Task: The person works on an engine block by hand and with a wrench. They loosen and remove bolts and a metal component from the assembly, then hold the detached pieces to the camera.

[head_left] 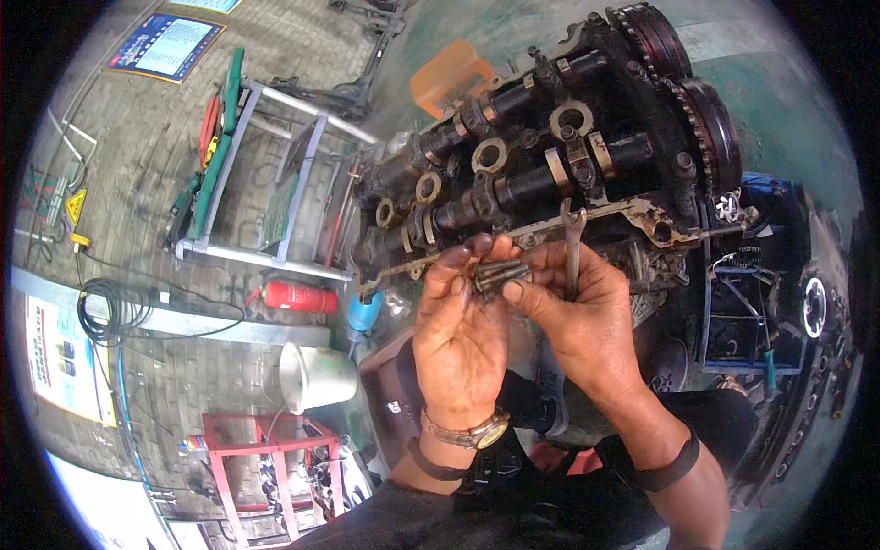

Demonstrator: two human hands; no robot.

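Note:
A small bunch of dark metal bolts (500, 272) lies between my two hands. My left hand (461, 325) is palm up, its blackened fingers curled round one end of the bolts. From the other side, my right hand (587, 312) pinches them between thumb and fingers. A combination wrench (574, 247) is tucked in the same right hand, its open end pointing up. Just beyond both hands stands a greasy cylinder head (513, 165) with two camshafts, bearing caps and round sprockets (701, 119) at its right end.
An orange plastic piece (449, 78) sits behind the cylinder head. To the left are a metal rack (266, 252), a red fire extinguisher (298, 296), a white bucket (316, 376) and a red frame (275, 446). A blue-edged tool tray (733, 316) stands at the right.

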